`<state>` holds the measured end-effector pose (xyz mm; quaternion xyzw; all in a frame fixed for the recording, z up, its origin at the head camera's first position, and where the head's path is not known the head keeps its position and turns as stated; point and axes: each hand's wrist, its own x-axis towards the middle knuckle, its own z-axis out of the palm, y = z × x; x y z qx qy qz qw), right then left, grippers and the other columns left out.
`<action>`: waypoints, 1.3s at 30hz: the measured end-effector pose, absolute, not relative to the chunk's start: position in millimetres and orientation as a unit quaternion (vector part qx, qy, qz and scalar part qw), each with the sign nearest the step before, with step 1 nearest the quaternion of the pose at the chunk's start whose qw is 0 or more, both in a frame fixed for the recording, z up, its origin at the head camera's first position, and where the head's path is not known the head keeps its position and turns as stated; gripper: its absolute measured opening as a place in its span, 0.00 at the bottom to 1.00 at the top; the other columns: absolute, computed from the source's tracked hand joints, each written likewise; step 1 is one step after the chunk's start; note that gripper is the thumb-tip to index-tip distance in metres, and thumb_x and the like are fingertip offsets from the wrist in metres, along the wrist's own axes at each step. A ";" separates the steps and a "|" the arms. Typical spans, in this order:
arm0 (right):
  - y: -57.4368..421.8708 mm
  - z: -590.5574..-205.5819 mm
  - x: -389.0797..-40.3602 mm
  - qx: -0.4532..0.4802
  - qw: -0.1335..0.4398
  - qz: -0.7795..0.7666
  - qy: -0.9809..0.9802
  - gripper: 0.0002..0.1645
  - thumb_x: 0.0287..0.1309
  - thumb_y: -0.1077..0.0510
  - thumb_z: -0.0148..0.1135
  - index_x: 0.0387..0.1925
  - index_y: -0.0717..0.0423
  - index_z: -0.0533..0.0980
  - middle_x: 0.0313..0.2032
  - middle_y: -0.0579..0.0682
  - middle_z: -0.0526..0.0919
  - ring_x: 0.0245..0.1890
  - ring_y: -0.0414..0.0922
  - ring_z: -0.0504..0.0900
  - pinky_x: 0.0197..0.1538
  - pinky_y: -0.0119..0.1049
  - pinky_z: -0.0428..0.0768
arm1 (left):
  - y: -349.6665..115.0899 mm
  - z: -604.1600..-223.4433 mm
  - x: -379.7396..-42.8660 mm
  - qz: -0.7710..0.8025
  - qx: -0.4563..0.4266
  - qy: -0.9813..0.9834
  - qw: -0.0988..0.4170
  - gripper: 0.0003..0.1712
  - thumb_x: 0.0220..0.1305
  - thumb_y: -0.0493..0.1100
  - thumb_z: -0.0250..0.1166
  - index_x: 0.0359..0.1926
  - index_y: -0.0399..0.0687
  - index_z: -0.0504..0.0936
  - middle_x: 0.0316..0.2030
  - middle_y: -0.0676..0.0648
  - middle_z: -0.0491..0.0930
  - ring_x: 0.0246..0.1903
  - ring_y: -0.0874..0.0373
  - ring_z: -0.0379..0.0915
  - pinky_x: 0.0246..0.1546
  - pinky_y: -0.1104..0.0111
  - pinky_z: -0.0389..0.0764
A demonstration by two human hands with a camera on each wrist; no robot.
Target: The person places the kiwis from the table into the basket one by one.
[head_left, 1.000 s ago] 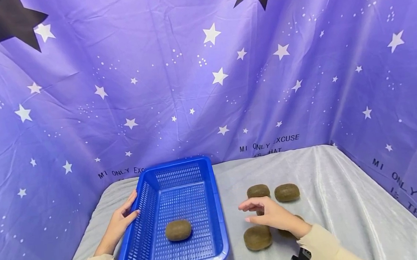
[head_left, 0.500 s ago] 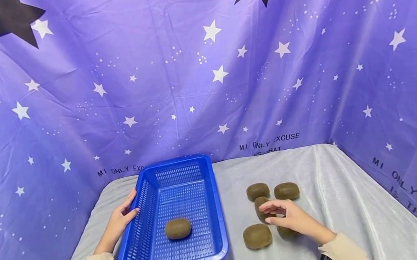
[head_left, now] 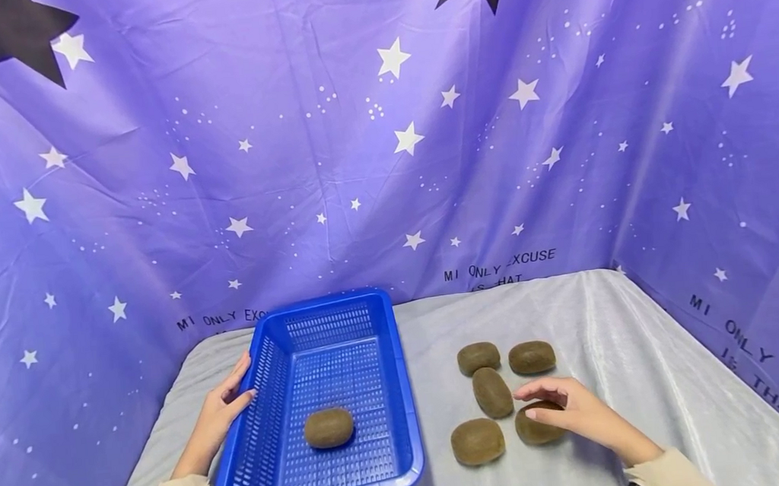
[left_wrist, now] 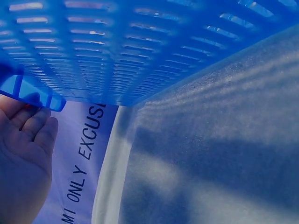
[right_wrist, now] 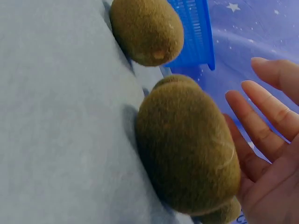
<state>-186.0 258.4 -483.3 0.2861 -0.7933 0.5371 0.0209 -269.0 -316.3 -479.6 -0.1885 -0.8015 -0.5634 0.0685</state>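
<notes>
On the left of the head view my left hand (head_left: 213, 423) holds the side rim of a blue plastic basket (head_left: 411, 424), thumb on the rim and fingers outside. In the left wrist view its fingers (left_wrist: 35, 122) curl up under that rim. One brown kiwi (head_left: 328, 428) lies in the basket. My right hand (head_left: 584, 413) hovers just over the near right kiwi (head_left: 536, 433), fingers bent loosely and apart. Seen from the right wrist, this kiwi (right_wrist: 187, 149) stands beside the spread fingers, with nothing gripped.
Around the right hand lie several other kiwis: one in the middle (head_left: 492, 393), one near left (head_left: 478, 442), two behind (head_left: 479, 358). A grey cloth (head_left: 596, 333) covers the table. Purple star-printed curtains (head_left: 328, 164) hang behind and at both sides.
My right hand has moved right and toward me, from above the middle kiwi to the near right one, uncovering the middle kiwi. The left hand and basket stay put.
</notes>
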 end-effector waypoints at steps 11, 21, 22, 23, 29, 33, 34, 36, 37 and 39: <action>275.2 -501.2 -187.3 0.271 0.017 0.557 -0.785 0.17 0.56 0.70 0.60 0.48 0.68 0.75 0.46 0.58 0.81 0.48 0.36 0.78 0.51 0.23 0.71 | -317.5 -479.3 -268.8 -0.567 -0.186 -0.800 0.065 0.34 0.65 0.33 0.57 0.69 0.33 0.55 0.71 0.36 0.46 0.62 0.83 0.49 0.53 0.88 0.60; 285.9 -515.6 -192.8 0.346 -0.007 0.572 -0.744 0.21 0.51 0.76 0.58 0.49 0.73 0.72 0.48 0.58 0.80 0.49 0.35 0.76 0.50 0.23 0.71 | -316.0 -479.4 -268.0 -0.580 -0.189 -0.790 0.066 0.33 0.65 0.32 0.56 0.69 0.33 0.56 0.71 0.37 0.46 0.62 0.81 0.51 0.54 0.87 0.61; 286.8 -516.7 -193.2 0.353 -0.019 0.578 -0.736 0.22 0.51 0.76 0.58 0.50 0.74 0.71 0.48 0.57 0.79 0.49 0.36 0.76 0.50 0.24 0.71 | -315.8 -479.4 -267.9 -0.581 -0.189 -0.789 0.066 0.33 0.65 0.32 0.56 0.69 0.33 0.56 0.71 0.36 0.46 0.62 0.81 0.51 0.53 0.87 0.61; 287.5 -517.4 -193.6 0.357 -0.033 0.582 -0.729 0.23 0.51 0.77 0.58 0.51 0.74 0.70 0.49 0.56 0.79 0.49 0.36 0.76 0.50 0.25 0.72 | -315.8 -479.4 -267.8 -0.580 -0.188 -0.790 0.067 0.33 0.65 0.32 0.56 0.69 0.33 0.56 0.71 0.36 0.46 0.62 0.82 0.51 0.53 0.87 0.61; 289.0 -521.0 -195.3 0.350 -0.096 0.595 -0.717 0.28 0.52 0.75 0.59 0.56 0.76 0.65 0.52 0.50 0.78 0.47 0.37 0.78 0.49 0.27 0.74 | -315.9 -479.7 -266.3 -0.581 -0.182 -0.790 0.071 0.33 0.65 0.32 0.57 0.69 0.33 0.57 0.71 0.35 0.46 0.62 0.82 0.51 0.53 0.87 0.60; 288.7 -521.9 -195.7 0.342 -0.092 0.589 -0.727 0.28 0.51 0.74 0.60 0.55 0.76 0.65 0.51 0.52 0.78 0.45 0.37 0.78 0.48 0.27 0.74 | -315.8 -479.5 -266.5 -0.584 -0.179 -0.789 0.072 0.33 0.64 0.32 0.57 0.69 0.33 0.57 0.71 0.35 0.47 0.61 0.83 0.52 0.53 0.87 0.61; 288.6 -521.9 -195.5 0.341 -0.089 0.586 -0.730 0.28 0.51 0.73 0.61 0.55 0.75 0.66 0.50 0.53 0.78 0.45 0.37 0.78 0.48 0.27 0.74 | -315.6 -479.3 -266.5 -0.584 -0.178 -0.788 0.071 0.33 0.65 0.32 0.57 0.69 0.33 0.57 0.71 0.35 0.47 0.61 0.83 0.52 0.53 0.87 0.61; 288.3 -521.9 -194.9 0.337 -0.081 0.580 -0.737 0.28 0.50 0.73 0.62 0.55 0.73 0.67 0.50 0.53 0.78 0.45 0.37 0.78 0.48 0.27 0.74 | -315.0 -478.8 -266.4 -0.585 -0.179 -0.788 0.071 0.33 0.65 0.32 0.57 0.69 0.32 0.57 0.71 0.35 0.47 0.61 0.83 0.53 0.53 0.87 0.62; 288.1 -521.7 -194.6 0.334 -0.077 0.578 -0.740 0.28 0.50 0.72 0.63 0.55 0.73 0.67 0.49 0.53 0.78 0.44 0.37 0.78 0.48 0.27 0.74 | -314.7 -478.5 -266.4 -0.585 -0.179 -0.788 0.070 0.33 0.65 0.32 0.57 0.69 0.32 0.57 0.71 0.35 0.47 0.61 0.83 0.53 0.52 0.87 0.62; 287.7 -521.4 -193.9 0.331 -0.069 0.574 -0.745 0.28 0.49 0.71 0.64 0.54 0.71 0.68 0.49 0.54 0.79 0.45 0.37 0.78 0.48 0.27 0.73 | -314.0 -477.9 -266.3 -0.584 -0.179 -0.789 0.069 0.33 0.65 0.32 0.57 0.69 0.32 0.57 0.70 0.35 0.47 0.61 0.83 0.53 0.52 0.87 0.62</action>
